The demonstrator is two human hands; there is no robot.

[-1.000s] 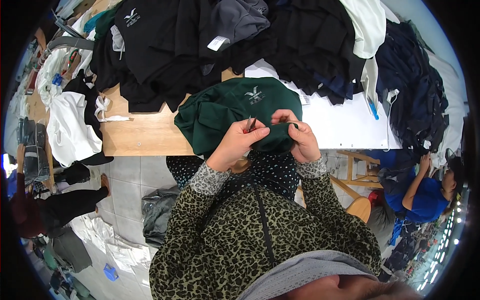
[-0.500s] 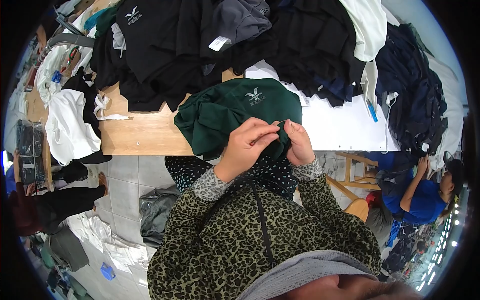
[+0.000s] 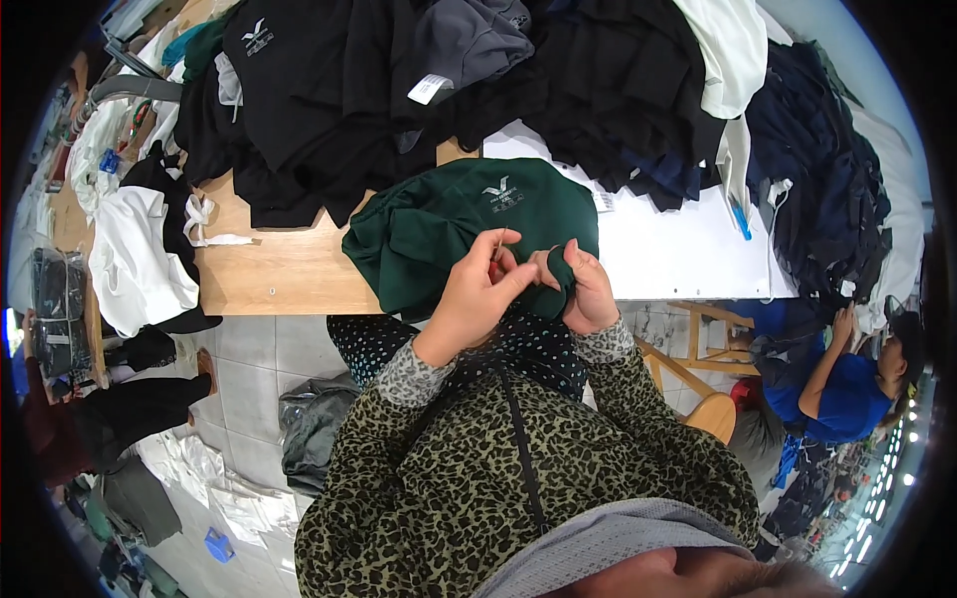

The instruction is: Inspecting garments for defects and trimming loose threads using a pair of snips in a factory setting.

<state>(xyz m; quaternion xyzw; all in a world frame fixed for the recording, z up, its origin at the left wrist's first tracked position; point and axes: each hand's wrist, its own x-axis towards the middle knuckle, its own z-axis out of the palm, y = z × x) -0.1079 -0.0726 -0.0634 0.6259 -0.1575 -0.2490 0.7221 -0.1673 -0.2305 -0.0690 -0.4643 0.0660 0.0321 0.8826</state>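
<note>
A dark green garment [image 3: 439, 219] with a pale print near its neckline lies bunched at the table's front edge. My right hand [image 3: 590, 294] is closed on a fold of it, thumb up, with green cloth wrapped by the fingers. My left hand [image 3: 469, 299] hovers just left of the right one, over the garment's near part. Its fingers are bent, and a thin, small thing shows by the raised fingertip; I cannot make out what it is.
Behind the green garment lies a heap of black garments [image 3: 309, 90], with a grey one [image 3: 469, 50] on top. Navy garments [image 3: 817, 169] hang at the right. A white garment [image 3: 145, 259] lies left. A blue pen-like thing [image 3: 741, 221] rests on the white board [image 3: 688, 249]. A person in blue [image 3: 842, 394] sits right.
My left hand has drawn back leftward from the right hand's fingertips, and its finger has lifted. The right hand keeps hold of the green cloth, and its fold now shows more.
</note>
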